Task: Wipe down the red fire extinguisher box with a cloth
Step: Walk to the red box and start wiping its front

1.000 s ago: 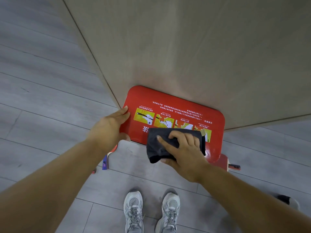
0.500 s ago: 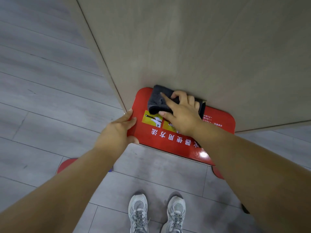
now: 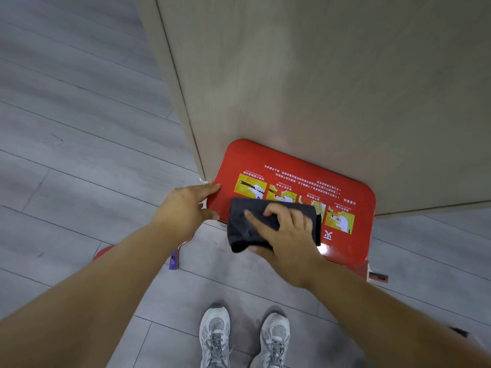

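Bracing the red box (image 3: 300,171), set against the pale wall (image 3: 318,75) at centre right of the frame, with the left hand (image 3: 186,205): laid open, straight fingers touching the box's left edge, probably to stop sliding under the wiping pressure. Gripping the dark cloth (image 3: 247,227) in the right hand (image 3: 289,235), fingers curled into the folds, pressing down onto the lower left of the box's top. Directly beneath that hand, overhanging the near edge, well short of the right end.

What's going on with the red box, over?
Left hand braces red box at its left edge. Right hand grips dark cloth on the lid's near edge. Nothing blocking.
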`<action>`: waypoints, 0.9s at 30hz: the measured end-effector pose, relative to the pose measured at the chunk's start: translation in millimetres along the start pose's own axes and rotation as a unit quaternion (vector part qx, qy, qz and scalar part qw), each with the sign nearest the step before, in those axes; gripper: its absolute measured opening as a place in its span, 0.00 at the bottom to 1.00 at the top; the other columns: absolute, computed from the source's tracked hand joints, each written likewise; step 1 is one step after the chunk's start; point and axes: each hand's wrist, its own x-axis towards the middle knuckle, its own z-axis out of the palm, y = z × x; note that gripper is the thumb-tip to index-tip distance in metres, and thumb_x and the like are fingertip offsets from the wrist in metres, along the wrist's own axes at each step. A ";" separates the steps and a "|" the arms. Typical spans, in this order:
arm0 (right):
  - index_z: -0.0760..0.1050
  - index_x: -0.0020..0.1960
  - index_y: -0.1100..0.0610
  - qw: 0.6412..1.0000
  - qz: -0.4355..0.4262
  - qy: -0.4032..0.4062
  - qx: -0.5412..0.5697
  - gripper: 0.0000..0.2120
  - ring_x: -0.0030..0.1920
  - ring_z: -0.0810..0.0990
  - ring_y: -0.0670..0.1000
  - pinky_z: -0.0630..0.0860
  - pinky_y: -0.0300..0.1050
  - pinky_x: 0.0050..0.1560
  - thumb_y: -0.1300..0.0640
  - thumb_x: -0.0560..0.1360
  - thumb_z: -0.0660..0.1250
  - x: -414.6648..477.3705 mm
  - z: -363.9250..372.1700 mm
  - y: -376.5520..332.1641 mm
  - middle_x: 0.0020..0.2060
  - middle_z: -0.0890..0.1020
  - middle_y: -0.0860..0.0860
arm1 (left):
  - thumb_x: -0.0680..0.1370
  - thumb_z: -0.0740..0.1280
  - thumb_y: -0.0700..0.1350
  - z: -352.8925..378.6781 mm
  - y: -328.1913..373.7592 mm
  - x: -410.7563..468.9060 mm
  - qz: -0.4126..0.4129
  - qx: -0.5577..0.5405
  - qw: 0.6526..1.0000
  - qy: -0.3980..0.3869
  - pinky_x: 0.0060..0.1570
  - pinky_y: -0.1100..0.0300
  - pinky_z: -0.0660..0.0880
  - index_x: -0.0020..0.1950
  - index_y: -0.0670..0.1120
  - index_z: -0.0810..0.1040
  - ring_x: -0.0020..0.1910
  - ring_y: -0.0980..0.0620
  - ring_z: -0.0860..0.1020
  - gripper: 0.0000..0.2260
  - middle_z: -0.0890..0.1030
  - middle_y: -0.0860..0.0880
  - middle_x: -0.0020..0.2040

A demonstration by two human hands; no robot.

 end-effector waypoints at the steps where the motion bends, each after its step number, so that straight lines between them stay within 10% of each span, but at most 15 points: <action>1: 0.65 0.70 0.44 1.000 -0.005 0.017 -0.013 0.27 0.54 0.64 0.54 0.72 0.56 0.52 0.36 0.74 0.50 -2.6 2.8 0.7 0.57 0.66 0.50 | 0.70 0.74 0.40 -0.9 0.0 0.9 -0.006 -0.007 1.000 -0.001 0.63 0.62 0.70 0.69 0.53 0.72 0.58 0.53 0.78 0.29 0.72 0.54 0.69; 27: 0.54 0.75 0.38 0.995 0.083 0.021 0.050 0.27 0.62 0.58 0.56 0.54 0.51 0.64 0.38 0.78 0.55 91.4 -29.3 -20.1 0.66 0.59 0.50 | 0.69 0.73 0.33 0.3 -11.7 -6.4 -0.060 -0.162 0.985 0.018 0.58 0.61 0.72 0.62 0.48 0.77 0.56 0.56 0.77 0.24 0.81 0.51 0.56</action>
